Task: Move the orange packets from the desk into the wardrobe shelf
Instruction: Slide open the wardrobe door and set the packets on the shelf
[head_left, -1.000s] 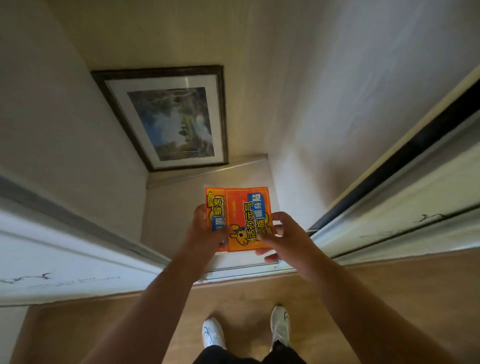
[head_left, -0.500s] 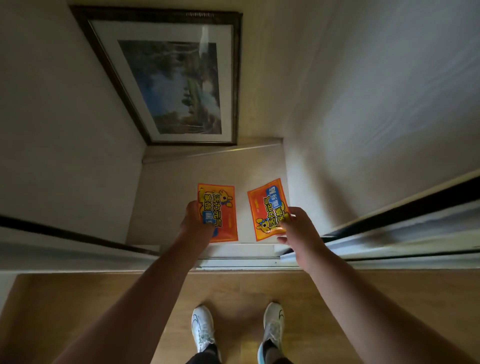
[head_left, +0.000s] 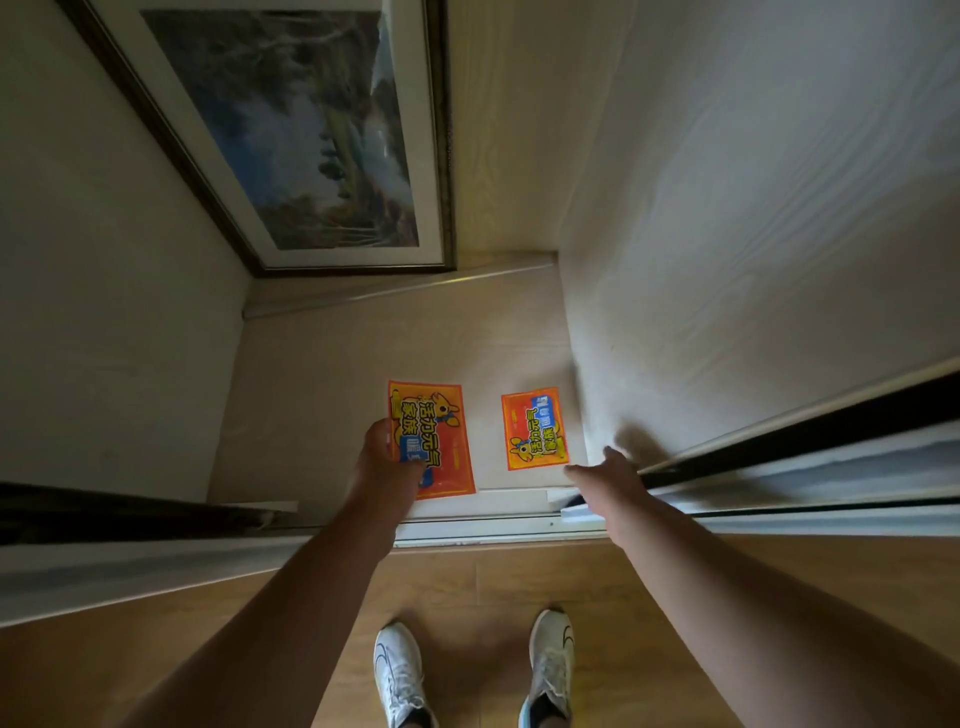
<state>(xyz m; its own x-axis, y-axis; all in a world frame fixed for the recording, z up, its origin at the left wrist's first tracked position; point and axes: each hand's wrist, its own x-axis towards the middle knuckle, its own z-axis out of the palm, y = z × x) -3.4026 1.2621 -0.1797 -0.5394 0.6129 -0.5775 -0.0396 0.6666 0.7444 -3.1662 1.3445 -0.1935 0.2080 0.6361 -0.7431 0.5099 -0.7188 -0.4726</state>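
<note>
Two orange packets with blue and yellow print are over the pale wooden wardrobe shelf (head_left: 332, 374). My left hand (head_left: 387, 462) grips the left orange packet (head_left: 439, 426) by its near left corner, low over the shelf's front part. The right orange packet (head_left: 534, 430) lies flat on the shelf beside the right wall, with nothing touching it. My right hand (head_left: 605, 475) hovers just right of and nearer than that packet, fingers spread, holding nothing.
A framed landscape picture (head_left: 311, 130) leans against the wardrobe's back wall. Sliding door panels (head_left: 805, 457) and their floor track (head_left: 498, 527) bound the opening on both sides. I stand on a wooden floor (head_left: 467, 582) in white shoes (head_left: 400, 675).
One second ago both hands held the packets together. They then separated one into each hand. Now my right hand has let its packet go onto the shelf and pulled back.
</note>
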